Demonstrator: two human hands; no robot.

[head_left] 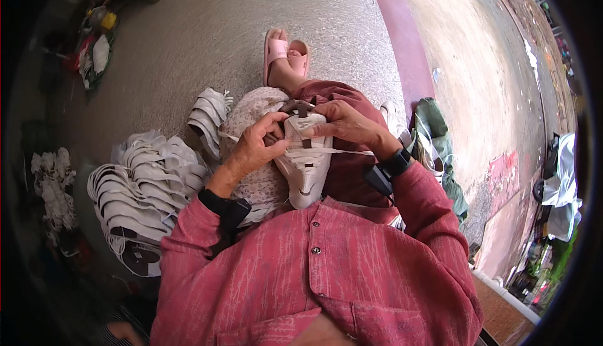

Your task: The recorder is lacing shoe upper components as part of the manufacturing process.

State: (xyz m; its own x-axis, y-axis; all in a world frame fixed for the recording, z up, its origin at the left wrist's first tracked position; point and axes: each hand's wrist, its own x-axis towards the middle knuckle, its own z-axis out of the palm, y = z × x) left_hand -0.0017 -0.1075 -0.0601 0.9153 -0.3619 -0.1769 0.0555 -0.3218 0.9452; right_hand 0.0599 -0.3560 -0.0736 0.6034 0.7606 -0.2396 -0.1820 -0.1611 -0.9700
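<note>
A white shoe upper (303,179) with dark brown lining lies on my lap, its toe toward me. My left hand (264,137) pinches at the left edge of its opening, the fingers curled against the dark lining. On the other side my right hand (353,125) grips the upper near the tongue, with thumb and fingers closed on it. A white shoelace (342,152) crosses the upper, and one length stretches right below my right hand. What the fingertips hold exactly is partly hidden. Patterned cloth (254,110) lies under my left hand.
Left of me sits a large pile of white shoe uppers (147,173), with a smaller stack (210,116) ahead of it. A white bundle of laces (56,186) lies farther left. At my right are a green sack (432,123) and more white shoe pieces (428,154).
</note>
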